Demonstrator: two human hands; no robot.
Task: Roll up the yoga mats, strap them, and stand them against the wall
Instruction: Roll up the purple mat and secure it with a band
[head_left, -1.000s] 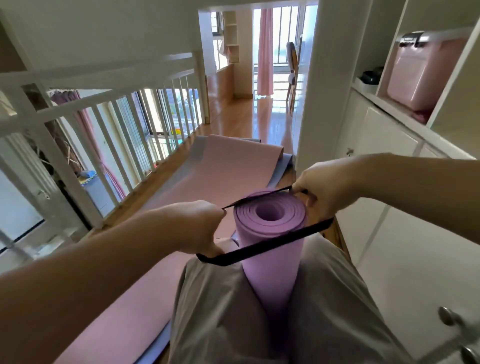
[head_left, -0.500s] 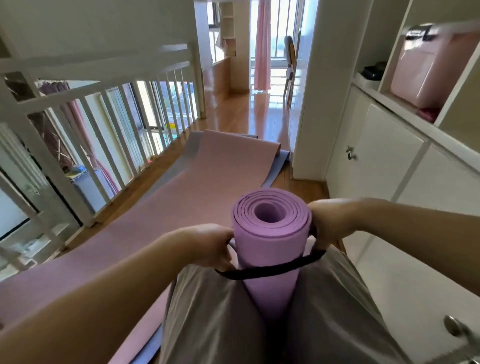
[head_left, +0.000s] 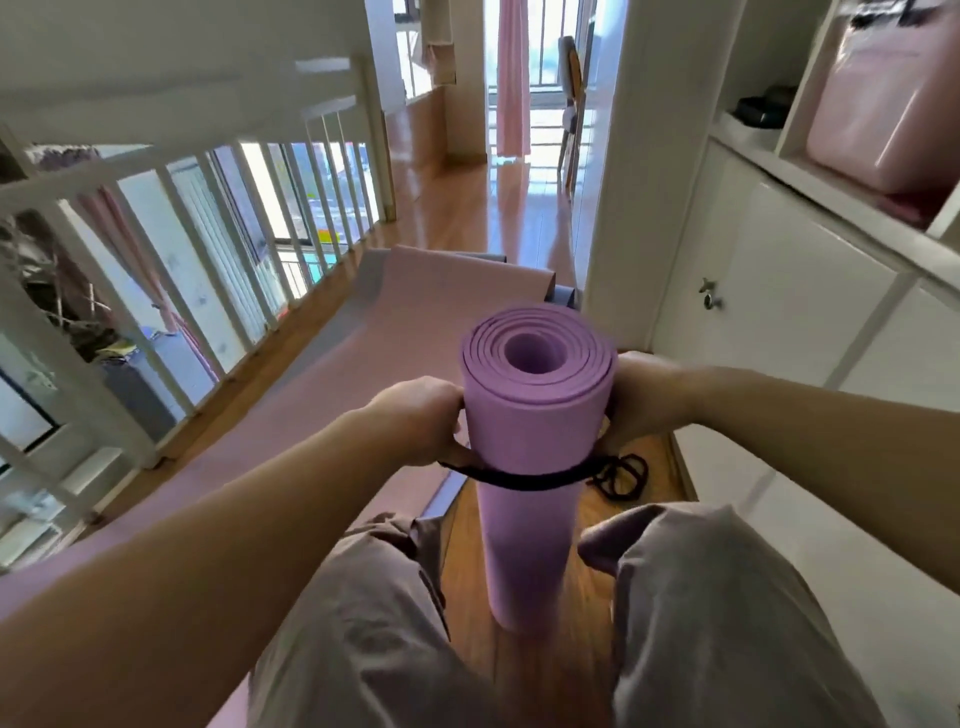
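A rolled purple yoga mat (head_left: 530, 467) stands upright on the wooden floor between my knees. A black strap (head_left: 519, 478) circles it a little below the top. My left hand (head_left: 421, 421) grips the strap at the roll's left side. On the roll's right side, my right hand (head_left: 641, 400) holds the strap's other end, partly hidden behind the roll. A pink mat (head_left: 363, 374) lies unrolled on the floor to the left, over a grey-blue mat (head_left: 561, 297).
A second black strap (head_left: 621, 475) lies coiled on the floor right of the roll. White railing (head_left: 171, 249) runs along the left. White cabinets (head_left: 800, 322) and a white pillar (head_left: 639, 171) stand on the right, with a pink case (head_left: 888, 104) on a shelf.
The strap slid from the roll's top rim down around its body and drew snug. Both hands dropped to the roll's sides, and my knees parted, showing the floor and the roll's base.
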